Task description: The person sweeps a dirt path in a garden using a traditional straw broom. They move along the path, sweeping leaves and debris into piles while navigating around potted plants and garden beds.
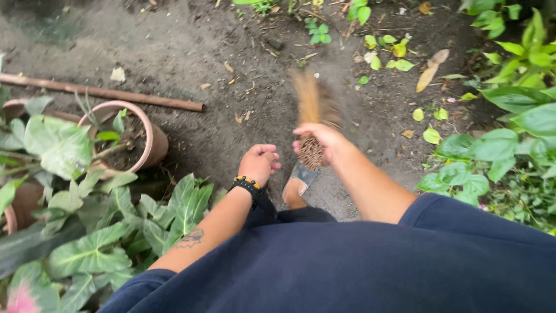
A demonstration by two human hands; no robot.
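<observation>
— Hands? 
— Right hand (pixel 325 141) clamped on broom (pixel 313 116) at its bound end; left hand (pixel 259 163) a loose fist, holding nothing, just beside.
— Broom's lie? 
— Long axis runs away from body, bristles over soil (pixel 191 52) ahead. Right hand nearer.
— Beyond? 
— Pot (pixel 152 136) left, pipe (pixel 104 93) past it.
— Unclear? 
— Bristles blurred; foot (pixel 298 179) partly hidden.

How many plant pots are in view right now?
3: one tipped pink pot beside the pole, one rim behind leaves at far left, one at the left edge. Foliage may hide more.
</observation>
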